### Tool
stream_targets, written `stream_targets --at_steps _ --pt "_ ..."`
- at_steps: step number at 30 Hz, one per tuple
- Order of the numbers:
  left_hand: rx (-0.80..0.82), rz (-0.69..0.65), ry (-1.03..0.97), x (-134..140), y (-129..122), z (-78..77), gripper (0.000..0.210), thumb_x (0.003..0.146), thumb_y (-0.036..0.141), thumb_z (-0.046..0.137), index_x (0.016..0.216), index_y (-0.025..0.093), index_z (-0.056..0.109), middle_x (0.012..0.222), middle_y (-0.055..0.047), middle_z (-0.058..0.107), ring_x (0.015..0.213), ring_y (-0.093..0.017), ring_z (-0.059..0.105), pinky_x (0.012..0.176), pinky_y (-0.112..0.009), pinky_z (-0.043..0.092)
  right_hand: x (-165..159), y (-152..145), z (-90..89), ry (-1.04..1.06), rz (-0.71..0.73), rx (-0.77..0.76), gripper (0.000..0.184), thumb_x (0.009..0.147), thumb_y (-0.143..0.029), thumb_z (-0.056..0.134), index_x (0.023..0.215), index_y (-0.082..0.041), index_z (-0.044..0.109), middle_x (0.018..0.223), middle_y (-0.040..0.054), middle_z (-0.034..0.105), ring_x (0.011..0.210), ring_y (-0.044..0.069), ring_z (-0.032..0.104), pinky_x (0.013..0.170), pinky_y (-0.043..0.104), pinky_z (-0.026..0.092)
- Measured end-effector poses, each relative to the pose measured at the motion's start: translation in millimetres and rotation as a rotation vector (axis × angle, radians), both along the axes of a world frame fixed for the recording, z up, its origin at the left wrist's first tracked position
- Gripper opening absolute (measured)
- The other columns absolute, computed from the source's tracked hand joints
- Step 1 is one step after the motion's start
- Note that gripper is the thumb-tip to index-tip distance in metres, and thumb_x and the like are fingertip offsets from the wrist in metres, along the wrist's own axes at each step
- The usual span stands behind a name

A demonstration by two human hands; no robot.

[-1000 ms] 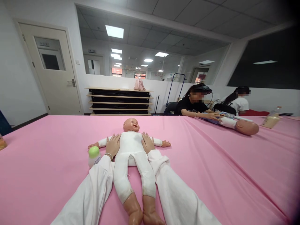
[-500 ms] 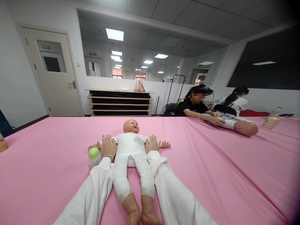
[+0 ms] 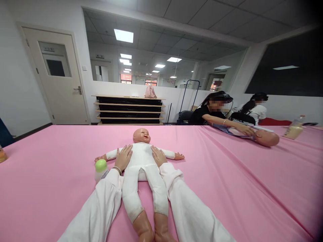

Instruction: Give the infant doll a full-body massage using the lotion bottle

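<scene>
A baby doll with a white cloth body lies on its back on the pink-covered table, head away from me and arms spread wide. My left hand rests flat against the left side of its chest, fingers stretched out. On the other side of the chest, my right hand lies with its fingers extended too. Neither hand grips anything. Beside my left wrist stands a small bottle with a green cap, partly hidden by my sleeve.
Pink cloth with folds covers the table. At the far right a person in black handles another doll, near a bottle of pale liquid. A second person sits behind. Part of an orange bottle shows at the left edge.
Both my hands have moved inward from the doll's upper arms onto the sides of its chest. The person in black has shifted a hand toward the other doll's head.
</scene>
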State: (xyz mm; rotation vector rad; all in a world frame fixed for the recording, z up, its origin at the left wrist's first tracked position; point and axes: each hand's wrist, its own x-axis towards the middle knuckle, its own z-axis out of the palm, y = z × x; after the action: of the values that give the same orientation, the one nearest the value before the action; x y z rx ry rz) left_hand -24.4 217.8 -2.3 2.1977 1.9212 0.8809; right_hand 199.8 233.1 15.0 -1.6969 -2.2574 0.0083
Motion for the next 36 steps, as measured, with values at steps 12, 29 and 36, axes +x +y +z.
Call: stream_targets --at_steps 12,29,36 --pt "0.0 0.35 0.004 5 -1 3.2 0.045 0.086 0.035 0.029 0.12 0.017 0.051 0.127 -0.006 0.046 0.126 -0.021 0.032 0.11 -0.048 0.011 -2 16 -3.2 -0.097 -0.146 0.009 0.043 0.085 -0.039 0.045 0.12 -0.014 0.045 0.122 0.0086 0.044 0.113 0.017 0.044 0.098 0.041 0.037" --pt "0.131 0.33 -0.036 -1 -5 -2.6 0.045 0.08 0.019 0.033 0.122 0.016 0.047 0.13 -0.006 0.043 0.128 -0.018 0.03 0.11 -0.05 0.017 3 10 -0.6 -0.051 -0.135 0.166 0.037 0.086 -0.037 0.043 0.116 -0.016 0.048 0.12 0.0081 0.046 0.109 0.014 0.047 0.096 0.037 0.04" --pt "0.095 0.129 0.012 -2 5 -6.5 0.05 0.083 0.016 0.026 0.132 0.017 0.035 0.138 -0.004 0.032 0.13 -0.013 0.028 0.111 -0.041 0.022 -1 5 -2.5 -0.034 -0.077 0.123 0.044 0.086 -0.04 0.041 0.124 -0.017 0.042 0.129 0.0086 0.039 0.118 0.017 0.04 0.103 0.041 0.032"
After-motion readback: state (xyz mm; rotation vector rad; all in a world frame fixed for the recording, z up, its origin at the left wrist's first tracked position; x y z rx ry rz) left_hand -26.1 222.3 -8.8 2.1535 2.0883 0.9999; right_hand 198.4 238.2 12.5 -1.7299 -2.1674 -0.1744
